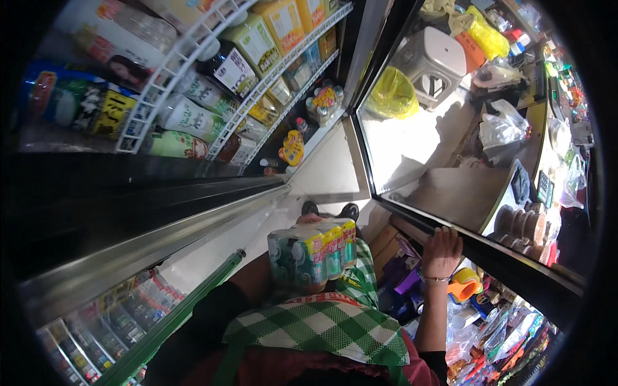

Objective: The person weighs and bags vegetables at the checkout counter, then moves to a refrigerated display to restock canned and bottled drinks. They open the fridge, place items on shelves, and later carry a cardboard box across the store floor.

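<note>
A shrink-wrapped pack of green drink cans [314, 253] is held against the front of my green checked apron [318, 328]. My left hand [309, 219] shows only in part at the pack's far side; the pack hides the rest. With its fingers curled over the black frame [487, 246] of an open glass door, my right hand [442, 251] holds the door at my right. Ahead and to the left stands an open drinks cooler with white wire shelves [270, 79], filled with cartons and bottles.
A green-edged glass door [174, 318] of another bottle display lies at lower left. Beyond the glass are a grey plastic stool [442, 58], a yellow-lined bin [393, 94] and a counter with plastic bags [502, 128]. An orange tape dispenser [464, 284] and packaged goods sit at lower right.
</note>
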